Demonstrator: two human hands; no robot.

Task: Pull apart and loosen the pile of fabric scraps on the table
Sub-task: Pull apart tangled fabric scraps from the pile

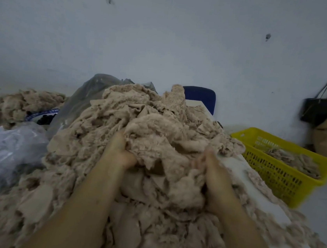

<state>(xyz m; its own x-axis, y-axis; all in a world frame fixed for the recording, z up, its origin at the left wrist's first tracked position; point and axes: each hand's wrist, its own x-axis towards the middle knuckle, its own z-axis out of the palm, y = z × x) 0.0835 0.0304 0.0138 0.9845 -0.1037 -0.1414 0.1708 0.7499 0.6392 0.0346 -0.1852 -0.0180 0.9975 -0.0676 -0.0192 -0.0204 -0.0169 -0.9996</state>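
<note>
Pale, marked wall stands behind a white table (235,166), its top almost buried under the pile of fabric scraps (138,121), heaped from the near edge to the far end. The left hand (119,151) digs in mid-pile, fingers curled round a clump. The right hand (214,174), just to its right, clutches another wad with its fingertips sunk out of sight. Best to draw the two handfuls sideways and apart, shaking lightly, without spilling strands toward the yellow basket (271,172) at right. The scraps look beige, frayed, fluffy and densely tangled.
</note>
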